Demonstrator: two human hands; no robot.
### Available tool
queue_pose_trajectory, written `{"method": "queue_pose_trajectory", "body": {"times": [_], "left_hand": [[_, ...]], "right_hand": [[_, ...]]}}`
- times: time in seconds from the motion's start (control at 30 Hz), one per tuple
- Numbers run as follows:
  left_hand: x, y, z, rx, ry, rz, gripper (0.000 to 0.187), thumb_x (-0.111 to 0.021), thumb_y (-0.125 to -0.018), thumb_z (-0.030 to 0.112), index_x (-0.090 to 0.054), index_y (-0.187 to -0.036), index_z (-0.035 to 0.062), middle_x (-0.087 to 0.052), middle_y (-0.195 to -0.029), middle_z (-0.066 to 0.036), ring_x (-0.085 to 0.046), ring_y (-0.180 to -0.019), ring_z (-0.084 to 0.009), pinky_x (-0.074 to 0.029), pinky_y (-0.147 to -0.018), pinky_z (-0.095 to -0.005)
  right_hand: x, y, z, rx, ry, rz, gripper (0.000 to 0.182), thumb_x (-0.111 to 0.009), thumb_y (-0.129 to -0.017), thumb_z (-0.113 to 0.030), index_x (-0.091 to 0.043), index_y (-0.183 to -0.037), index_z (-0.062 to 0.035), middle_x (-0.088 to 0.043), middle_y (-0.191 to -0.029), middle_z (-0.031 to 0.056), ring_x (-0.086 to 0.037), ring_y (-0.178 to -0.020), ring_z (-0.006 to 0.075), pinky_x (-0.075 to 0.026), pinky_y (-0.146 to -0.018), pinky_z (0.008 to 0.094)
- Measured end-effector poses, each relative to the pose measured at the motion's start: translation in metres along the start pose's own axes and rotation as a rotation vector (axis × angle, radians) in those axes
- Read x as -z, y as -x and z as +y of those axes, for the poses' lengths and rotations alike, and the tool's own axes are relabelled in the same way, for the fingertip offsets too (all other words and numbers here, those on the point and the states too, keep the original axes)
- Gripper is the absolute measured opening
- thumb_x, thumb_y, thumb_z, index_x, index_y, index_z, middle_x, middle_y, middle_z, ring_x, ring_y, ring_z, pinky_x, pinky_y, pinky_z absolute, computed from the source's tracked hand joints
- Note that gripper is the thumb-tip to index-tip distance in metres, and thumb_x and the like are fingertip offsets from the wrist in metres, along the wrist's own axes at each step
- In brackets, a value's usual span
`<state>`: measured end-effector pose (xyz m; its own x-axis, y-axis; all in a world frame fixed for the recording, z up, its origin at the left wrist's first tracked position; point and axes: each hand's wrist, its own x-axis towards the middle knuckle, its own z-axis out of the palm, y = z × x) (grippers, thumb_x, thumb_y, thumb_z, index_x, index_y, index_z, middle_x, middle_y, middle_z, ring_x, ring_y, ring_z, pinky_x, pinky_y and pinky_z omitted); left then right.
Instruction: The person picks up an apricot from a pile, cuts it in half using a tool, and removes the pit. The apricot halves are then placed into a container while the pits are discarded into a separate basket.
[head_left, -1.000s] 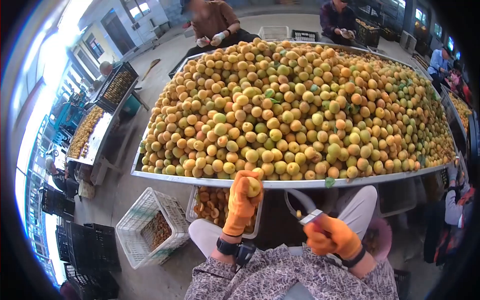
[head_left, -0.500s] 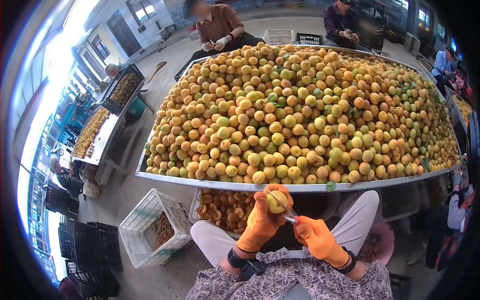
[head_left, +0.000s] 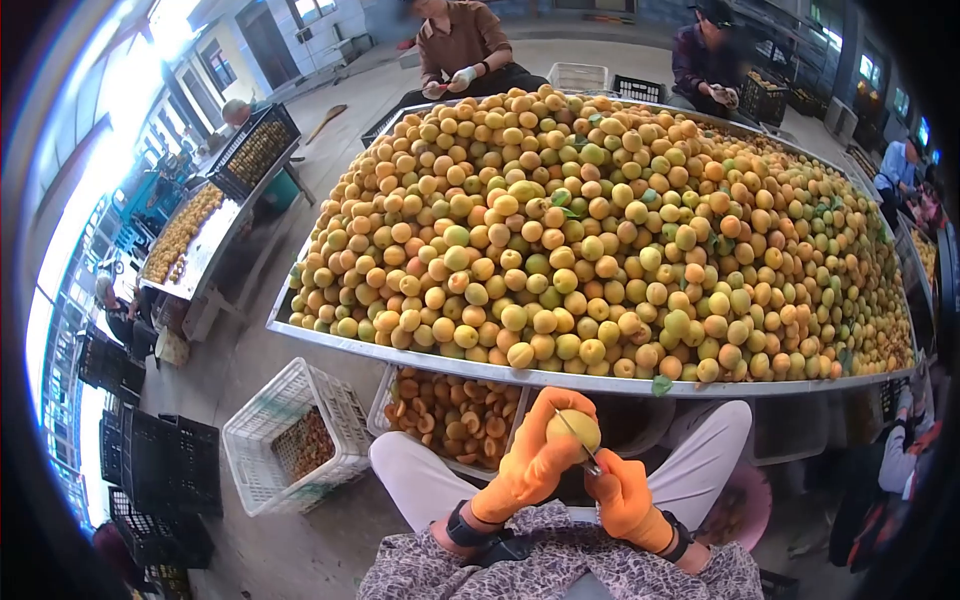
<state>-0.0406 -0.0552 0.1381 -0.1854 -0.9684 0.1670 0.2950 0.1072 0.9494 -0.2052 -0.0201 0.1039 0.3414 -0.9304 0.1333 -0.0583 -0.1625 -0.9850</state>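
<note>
A yellow apricot (head_left: 574,430) sits in my left hand (head_left: 528,462), whose orange-gloved fingers close round it. My right hand (head_left: 630,502), gloved in orange too, is shut on a small knife (head_left: 591,464). The thin blade lies across the apricot's face, pointing up and to the left; the fingers cover most of the handle. Both hands are above my lap, just below the near rim of a metal-edged table (head_left: 440,362). Heaped on that table is a large pile of apricots (head_left: 600,240) with some green leaves.
Below the table's edge stands a crate of halved apricots (head_left: 450,418). To the left on the floor is a white crate (head_left: 335,400) with pits inside. A pink basin (head_left: 750,505) is by my right leg. Black crates (head_left: 170,465) stack at far left. Two people sit across the pile.
Both hands sit slightly lower and further right in the view, with the knife still across the apricot. The view has shifted slightly. A person across the pile has moved their hands.
</note>
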Motion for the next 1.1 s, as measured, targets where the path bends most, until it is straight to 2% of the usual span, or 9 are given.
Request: {"method": "queue_pose_trajectory", "body": {"times": [0.13, 0.27, 0.33, 0.5, 0.57, 0.73, 0.83, 0.97, 1.1], "left_hand": [[0.022, -0.003, 0.019, 0.051, -0.062, -0.203, 0.065, -0.074, -0.081, 0.047, -0.046, -0.118, 0.0017, -0.057, -0.098, -0.007, -0.054, -0.085, -0.013, -0.044, -0.073, -0.0271], [0.022, -0.012, 0.045, -0.179, -0.755, -0.366, 0.071, -0.089, -0.064, 0.042, -0.053, -0.112, 0.0031, -0.059, -0.103, -0.008, -0.058, -0.091, -0.018, -0.046, -0.078, -0.0323], [0.013, -0.003, 0.027, 0.119, 0.179, -0.256, 0.076, -0.089, -0.061, 0.047, -0.055, -0.111, 0.0017, -0.059, -0.104, -0.009, -0.058, -0.093, -0.0172, -0.046, -0.079, -0.0324], [0.012, 0.003, 0.037, 0.186, 0.214, -0.29, 0.065, -0.083, -0.07, 0.038, -0.054, -0.116, 0.0011, -0.056, -0.099, -0.008, -0.056, -0.087, -0.0179, -0.044, -0.077, -0.0315], [0.026, -0.008, 0.044, -0.215, -0.443, -0.404, 0.062, -0.083, -0.07, 0.035, -0.055, -0.115, 0.0044, -0.056, -0.096, -0.009, -0.056, -0.084, -0.0236, -0.042, -0.077, -0.0338], [0.037, -0.022, 0.058, -0.285, -0.906, -0.506, 0.063, -0.083, -0.069, 0.044, -0.056, -0.113, 0.0071, -0.056, -0.094, -0.01, -0.055, -0.09, -0.0257, -0.041, -0.078, -0.0348], [0.023, -0.005, 0.033, 0.128, 0.162, -0.465, 0.075, -0.077, -0.072, 0.059, -0.054, -0.116, 0.0037, -0.054, -0.098, -0.005, -0.053, -0.092, -0.0151, -0.042, -0.08, -0.0297], [0.013, 0.005, 0.038, 0.197, 0.261, -0.292, 0.064, -0.078, -0.075, 0.05, -0.055, -0.112, 0.0026, -0.054, -0.099, -0.005, -0.053, -0.09, -0.0174, -0.042, -0.079, -0.0311], [0.032, -0.014, 0.057, -0.261, -0.614, -0.456, 0.052, -0.081, -0.072, 0.034, -0.056, -0.108, 0.0064, -0.055, -0.095, -0.009, -0.053, -0.089, -0.0292, -0.041, -0.079, -0.0371]], "right_hand": [[0.004, -0.002, -0.006, 0.018, -0.015, -0.07, 0.051, -0.046, -0.098, -0.051, -0.052, -0.081, -0.0024, -0.045, -0.057, 0.0088, -0.041, -0.05, 0.0223, -0.035, -0.049, 0.0335], [-0.01, 0.003, 0.006, 0.031, -0.055, -0.049, 0.054, -0.043, -0.098, -0.052, -0.052, -0.082, -0.0012, -0.05, -0.059, 0.0066, -0.048, -0.051, 0.0201, -0.037, -0.05, 0.0318], [-0.019, -0.005, 0.004, 0.122, -0.036, -0.021, 0.055, -0.043, -0.097, -0.052, -0.053, -0.083, -0.0007, -0.052, -0.061, 0.0059, -0.05, -0.052, 0.0195, -0.038, -0.05, 0.0307], [-0.003, -0.007, 0.015, 0.274, -0.008, -0.057, 0.056, -0.041, -0.098, -0.051, -0.058, -0.092, 0.0017, -0.058, -0.069, 0.0078, -0.057, -0.058, 0.0185, -0.043, -0.055, 0.0281], [-0.004, -0.007, 0.009, 0.219, 0.012, -0.14, 0.057, -0.04, -0.099, -0.051, -0.059, -0.096, 0.0025, -0.06, -0.07, 0.0083, -0.058, -0.059, 0.0186, -0.044, -0.056, 0.0282], [-0.01, -0.002, 0.002, 0.034, -0.048, -0.121, 0.061, -0.038, -0.099, -0.052, -0.062, -0.106, 0.0044, -0.062, -0.072, 0.0083, -0.06, -0.06, 0.021, -0.045, -0.057, 0.0284], [-0.01, -0.009, 0.011, 0.262, -0.047, -0.074, 0.062, -0.038, -0.099, -0.053, -0.061, -0.106, 0.0043, -0.063, -0.073, 0.0087, -0.06, -0.06, 0.0208, -0.046, -0.057, 0.0289], [-0.003, -0.015, 0.008, 0.295, 0.033, -0.071, 0.063, -0.038, -0.098, -0.054, -0.062, -0.104, 0.0038, -0.063, -0.073, 0.0092, -0.059, -0.058, 0.0216, -0.045, -0.056, 0.0296], [0.003, -0.008, -0.003, 0.18, 0.018, -0.142, 0.061, -0.037, -0.099, -0.052, -0.062, -0.1, 0.0031, -0.06, -0.069, 0.009, -0.058, -0.057, 0.0207, -0.044, -0.055, 0.0295]]}}
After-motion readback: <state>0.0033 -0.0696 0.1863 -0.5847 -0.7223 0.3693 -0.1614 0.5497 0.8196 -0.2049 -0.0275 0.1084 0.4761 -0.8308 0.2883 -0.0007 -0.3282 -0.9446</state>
